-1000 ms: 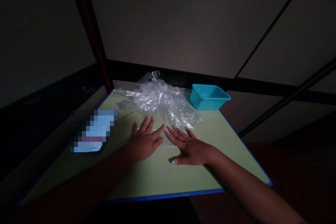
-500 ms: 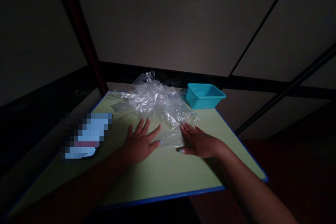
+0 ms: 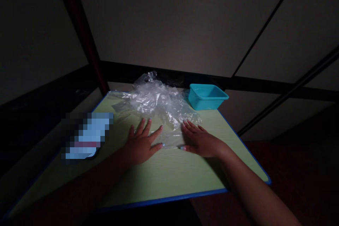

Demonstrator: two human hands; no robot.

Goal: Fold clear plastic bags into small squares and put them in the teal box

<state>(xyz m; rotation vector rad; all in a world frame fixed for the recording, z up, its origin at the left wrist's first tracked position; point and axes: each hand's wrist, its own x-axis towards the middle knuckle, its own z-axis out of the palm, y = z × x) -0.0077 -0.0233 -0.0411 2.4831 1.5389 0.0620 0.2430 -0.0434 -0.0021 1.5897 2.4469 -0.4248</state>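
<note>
Both of my hands lie palm down on a clear plastic bag [image 3: 171, 139] stretched flat on the table. My left hand [image 3: 141, 144] has its fingers spread over the left part of the bag and grips nothing. On the bag's right part rests my right hand [image 3: 201, 141], open, its fingers extended close together and the thumb apart. Just beyond the fingertips rises a crumpled heap of clear plastic bags [image 3: 153, 99]. Whether the flat bag joins the heap cannot be made out.
A turquoise plastic basket [image 3: 208, 104] stands at the table's back right. On the left lies a phone-like object [image 3: 91, 136] with a pixelated surface. The light green table [image 3: 164, 180] has a blue edge, and wall panels [image 3: 164, 24] rise behind it.
My right hand has slid slightly forward over the flat bag. My left hand stays nearly still, and the heap and basket look the same.
</note>
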